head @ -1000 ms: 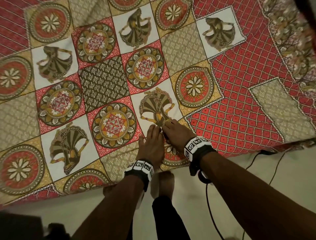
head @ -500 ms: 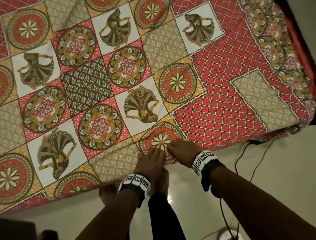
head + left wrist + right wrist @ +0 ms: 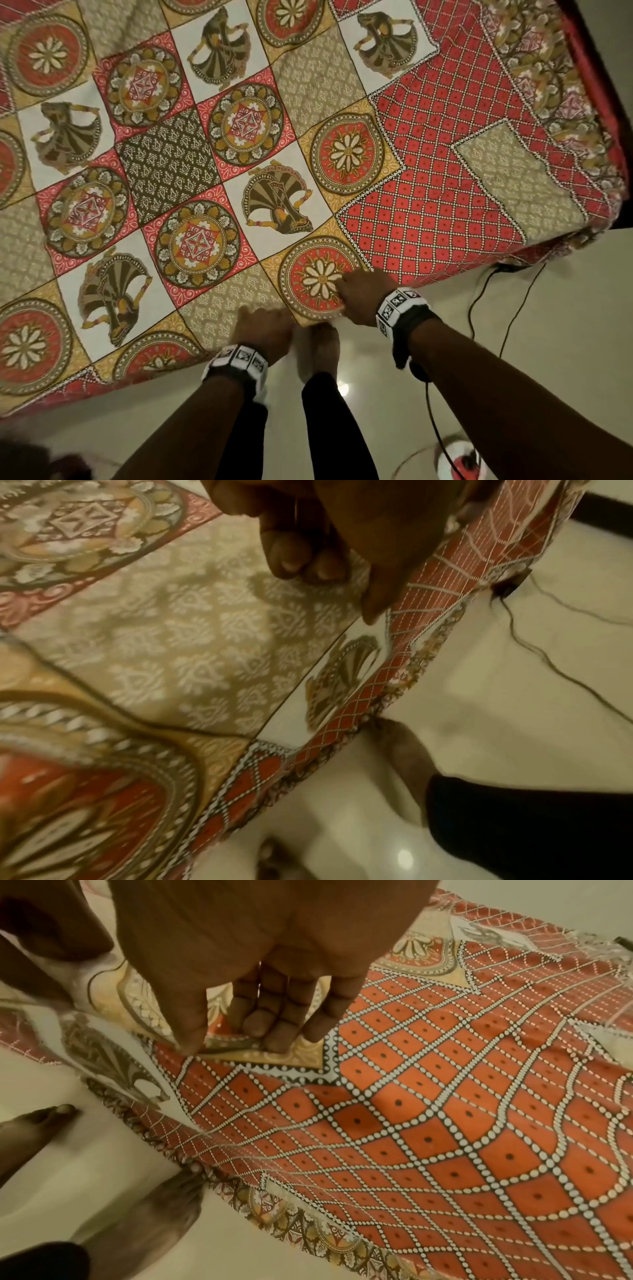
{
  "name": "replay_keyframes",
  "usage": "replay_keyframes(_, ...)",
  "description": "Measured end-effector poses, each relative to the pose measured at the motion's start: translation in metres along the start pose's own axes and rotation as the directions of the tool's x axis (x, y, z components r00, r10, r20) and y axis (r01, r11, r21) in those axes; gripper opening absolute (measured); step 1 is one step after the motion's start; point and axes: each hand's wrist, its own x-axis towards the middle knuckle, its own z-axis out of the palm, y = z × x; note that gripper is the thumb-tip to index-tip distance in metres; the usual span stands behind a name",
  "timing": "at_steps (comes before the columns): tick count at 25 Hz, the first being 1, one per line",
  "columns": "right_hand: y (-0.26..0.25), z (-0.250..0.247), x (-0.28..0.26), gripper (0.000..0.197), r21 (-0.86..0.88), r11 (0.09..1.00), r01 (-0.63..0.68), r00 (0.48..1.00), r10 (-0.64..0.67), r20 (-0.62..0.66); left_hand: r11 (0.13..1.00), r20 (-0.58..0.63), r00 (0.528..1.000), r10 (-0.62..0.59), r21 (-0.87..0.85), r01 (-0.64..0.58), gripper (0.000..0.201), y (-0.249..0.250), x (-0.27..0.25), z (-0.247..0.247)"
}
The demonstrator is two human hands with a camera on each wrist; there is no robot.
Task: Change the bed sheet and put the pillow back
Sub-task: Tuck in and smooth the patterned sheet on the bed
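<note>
A patchwork bed sheet (image 3: 308,102) in red, gold and white lies spread flat over the bed, its border hanging over the near edge. My left hand (image 3: 263,329) is at that edge on a beige patch (image 3: 171,642). In the left wrist view its fingers (image 3: 301,561) are curled under with the nails showing, and no cloth shows between them. My right hand (image 3: 359,294) rests on a red flower medallion (image 3: 318,277), bent fingertips (image 3: 270,1039) and thumb touching the sheet (image 3: 445,1123). No pillow is in view.
My bare feet (image 3: 318,346) stand on the pale floor right against the bed. Black cables (image 3: 479,301) trail over the floor at the right toward a white and red round object (image 3: 460,462). A dark red bed side (image 3: 596,85) runs along the far right.
Both hands have slid back across the sheet toward the near edge. The left hand has reached the edge with its fingers curled. The view has shifted right along the bed.
</note>
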Motion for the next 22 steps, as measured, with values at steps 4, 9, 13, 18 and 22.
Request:
replay_keyframes(4, -0.003, 0.007, 0.004, 0.042, -0.056, 0.998, -0.018, 1.000, 0.019, 0.022, 0.993, 0.048, 0.995, 0.084, 0.074, -0.087, 0.038, -0.045, -0.009, 0.027)
replay_keyframes(9, -0.041, -0.037, 0.033, 0.035, -0.154, 0.988, -0.013, 0.983, 0.041, 0.178, 0.969, 0.069, 0.967, 0.246, -0.004, -0.246, 0.033, -0.051, -0.022, 0.032)
replay_keyframes(13, -0.110, -0.071, 0.072, 0.034, -0.164, 0.982, 0.096, 0.988, -0.074, 0.135, 0.976, -0.040, 0.978, 0.204, -0.074, -0.206, 0.032, -0.082, -0.046, 0.037)
replay_keyframes(18, -0.225, -0.047, 0.104, 0.043, -0.141, 0.968, 0.210, 0.977, -0.201, 0.076, 0.991, -0.107, 0.991, -0.076, -0.117, 0.063, 0.041, -0.169, -0.090, 0.070)
replay_keyframes(22, -0.282, -0.019, 0.125, 0.031, -0.187, 0.963, 0.196, 0.980, -0.187, 0.062, 0.978, -0.069, 0.984, -0.165, -0.141, 0.154, 0.058, -0.243, -0.121, 0.106)
